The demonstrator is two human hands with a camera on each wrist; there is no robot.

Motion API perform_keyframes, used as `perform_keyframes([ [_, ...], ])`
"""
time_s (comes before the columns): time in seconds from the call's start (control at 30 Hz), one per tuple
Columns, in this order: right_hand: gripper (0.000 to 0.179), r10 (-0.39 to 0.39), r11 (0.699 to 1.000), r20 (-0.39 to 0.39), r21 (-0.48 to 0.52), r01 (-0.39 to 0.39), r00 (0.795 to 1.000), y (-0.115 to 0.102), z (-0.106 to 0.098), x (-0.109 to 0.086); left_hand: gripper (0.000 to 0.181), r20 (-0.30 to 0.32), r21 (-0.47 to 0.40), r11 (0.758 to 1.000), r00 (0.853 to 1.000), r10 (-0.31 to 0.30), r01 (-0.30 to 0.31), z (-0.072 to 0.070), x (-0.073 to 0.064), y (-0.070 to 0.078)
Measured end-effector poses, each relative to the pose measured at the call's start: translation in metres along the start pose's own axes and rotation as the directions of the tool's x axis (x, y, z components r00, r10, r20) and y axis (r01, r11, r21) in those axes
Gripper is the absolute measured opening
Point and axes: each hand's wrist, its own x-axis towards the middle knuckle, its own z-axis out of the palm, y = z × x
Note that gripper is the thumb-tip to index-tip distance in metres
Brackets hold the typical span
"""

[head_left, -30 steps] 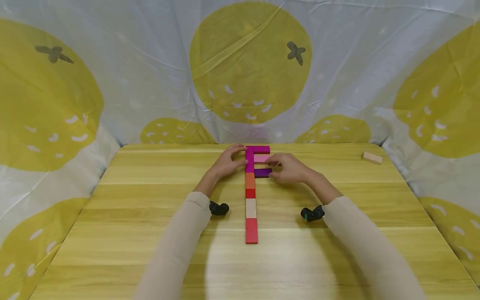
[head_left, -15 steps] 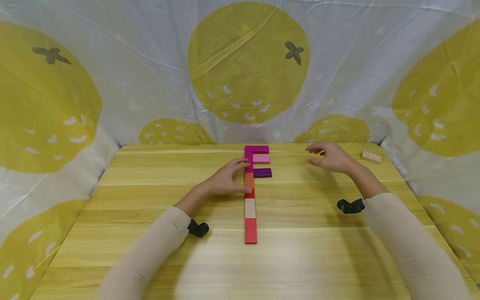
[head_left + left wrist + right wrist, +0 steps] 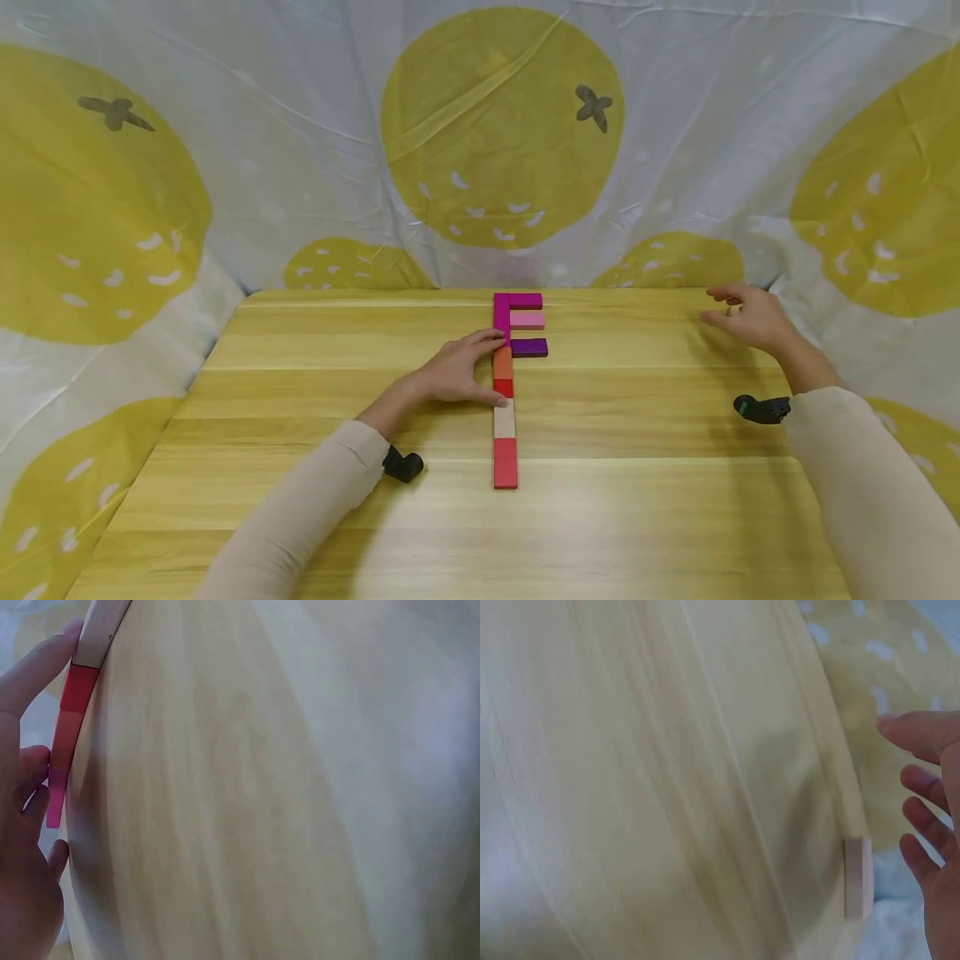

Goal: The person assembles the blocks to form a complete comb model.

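Note:
A column of wooden blocks runs down the middle of the table: magenta [image 3: 502,312], orange [image 3: 502,364], red [image 3: 503,388], pale wood [image 3: 505,423] and coral red [image 3: 506,463]. Three more jut out to its right: a magenta block [image 3: 526,301], a pink block [image 3: 527,320] and a purple block [image 3: 529,348]. My left hand [image 3: 450,372] spreads along the column's left side, thumb at the pale block and fingertips at the upper magenta one. With fingers loosely bent, my right hand [image 3: 756,321] hovers over a lone pale block [image 3: 859,879], mostly hidden behind it in the head view.
The wooden table [image 3: 637,517] ends at a hanging cloth [image 3: 315,150] with large yellow fruit prints, which surrounds its back and sides. Black wrist cameras sit at the left cuff [image 3: 403,465] and the right cuff [image 3: 761,409].
My right hand has left the purple block and moved right to the lone pale block. The left hand has slid down along the column, its thumb and fingers spreading wider.

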Motion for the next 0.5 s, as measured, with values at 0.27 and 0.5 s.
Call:
perform_keyframes([
  [0.27, 0.067, 0.06, 0.998, -0.001, 0.014, -0.06, 0.998, 0.03, -0.005, -0.012, 0.107, -0.009, 0.001, 1.0, 1.0, -0.013, 0.013, 0.002, -0.002, -0.005],
  [0.5, 0.063, 0.091, 0.996, -0.004, -0.004, -0.091, 0.996, 0.047, -0.007, -0.017, 0.107, -0.008, -0.006, 1.0, 1.0, -0.008, 0.008, 0.004, 0.001, -0.004],
])
